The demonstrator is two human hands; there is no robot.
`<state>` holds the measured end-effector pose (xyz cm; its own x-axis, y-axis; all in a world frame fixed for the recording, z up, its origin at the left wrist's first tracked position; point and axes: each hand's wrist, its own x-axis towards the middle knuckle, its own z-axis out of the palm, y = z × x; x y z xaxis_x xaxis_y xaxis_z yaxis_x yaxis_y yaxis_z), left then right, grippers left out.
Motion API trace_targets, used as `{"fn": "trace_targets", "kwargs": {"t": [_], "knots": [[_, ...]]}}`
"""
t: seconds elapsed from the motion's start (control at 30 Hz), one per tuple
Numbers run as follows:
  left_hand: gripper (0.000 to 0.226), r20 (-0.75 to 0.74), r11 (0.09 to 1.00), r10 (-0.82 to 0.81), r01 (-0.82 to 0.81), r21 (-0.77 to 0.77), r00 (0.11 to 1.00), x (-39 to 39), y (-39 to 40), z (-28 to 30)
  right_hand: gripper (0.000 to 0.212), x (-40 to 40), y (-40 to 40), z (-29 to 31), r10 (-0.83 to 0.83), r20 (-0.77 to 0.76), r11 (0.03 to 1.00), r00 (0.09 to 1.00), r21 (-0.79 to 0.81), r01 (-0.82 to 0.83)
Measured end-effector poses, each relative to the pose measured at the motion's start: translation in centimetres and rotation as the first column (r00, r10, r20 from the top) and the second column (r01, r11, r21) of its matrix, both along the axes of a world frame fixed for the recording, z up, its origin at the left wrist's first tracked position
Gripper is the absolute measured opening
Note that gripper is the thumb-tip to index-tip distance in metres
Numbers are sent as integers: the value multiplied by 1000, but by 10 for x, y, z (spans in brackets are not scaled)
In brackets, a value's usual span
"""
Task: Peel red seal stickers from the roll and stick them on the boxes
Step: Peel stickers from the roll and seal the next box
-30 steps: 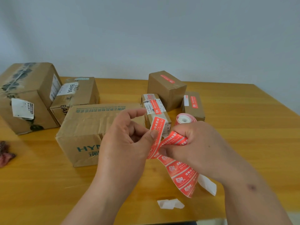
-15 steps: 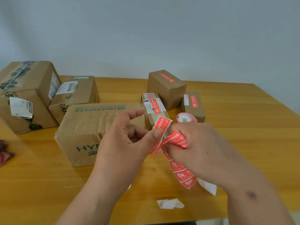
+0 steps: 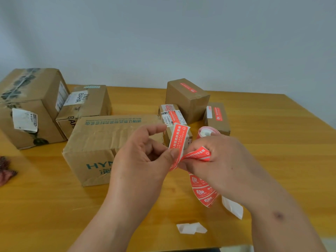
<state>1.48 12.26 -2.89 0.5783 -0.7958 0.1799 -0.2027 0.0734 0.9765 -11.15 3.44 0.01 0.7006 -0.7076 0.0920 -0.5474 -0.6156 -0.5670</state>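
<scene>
Above the desk (image 3: 272, 135), near its front, the left hand (image 3: 143, 157) pinches a red seal sticker (image 3: 178, 137) by thumb and finger, and the sticker stands up, part peeled; the right hand (image 3: 221, 160) curls round the sticker roll (image 3: 206, 130) and its bent strip; a tail of red stickers (image 3: 204, 193) hangs below that hand, with white backing paper (image 3: 233, 208) at its end; a white paper scrap (image 3: 190, 228) lies on the desk close by. Behind the hands sits a big box with green letters (image 3: 94, 142); three small boxes (image 3: 187, 99) farther back wear red stickers; two more brown boxes (image 3: 32, 106) sit at the far left.
</scene>
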Motion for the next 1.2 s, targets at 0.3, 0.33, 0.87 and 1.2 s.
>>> {"fn": "trace_targets", "kwargs": {"t": [0.3,0.33,0.87,1.2], "knots": [[37,-47,999,29,-30,-26,998,2,-2,-4,24,0,6,5,27,-3,990,1000,-136,-27],[37,-50,999,31,-33,-26,998,2,-2,-4,24,0,7,6,35,-6,990,999,-139,-35],[36,-158,985,148,-159,-60,976,13,-4,-2,16,-14,-1,10,-107,126,989,986,117,92],[38,-138,995,95,-95,9,986,12,-1,-1,73,10,-16,-20,-360,232,858,904,-299,418]]}}
